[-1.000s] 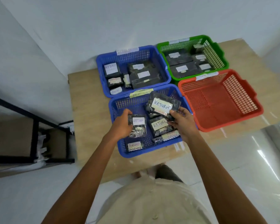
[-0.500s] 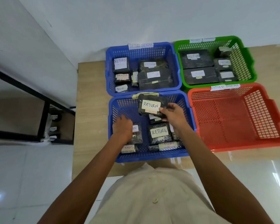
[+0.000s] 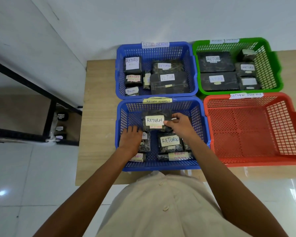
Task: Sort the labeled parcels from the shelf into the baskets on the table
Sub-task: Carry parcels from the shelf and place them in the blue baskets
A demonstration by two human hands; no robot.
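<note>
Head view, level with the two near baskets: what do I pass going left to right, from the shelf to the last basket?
black shelf frame → left hand → RETURN parcel, in the right hand's grip → right hand → red basket, with nothing in it.

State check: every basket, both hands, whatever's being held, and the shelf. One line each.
Red basket: empty.
Green basket: holds parcels.
Far blue basket: holds parcels.
Near blue basket: holds parcels, both hands inside.
Held parcel: label up, pinched by right hand.
Left hand: rests on small parcel, grip unclear.
Shelf: some parcels on it.
</note>
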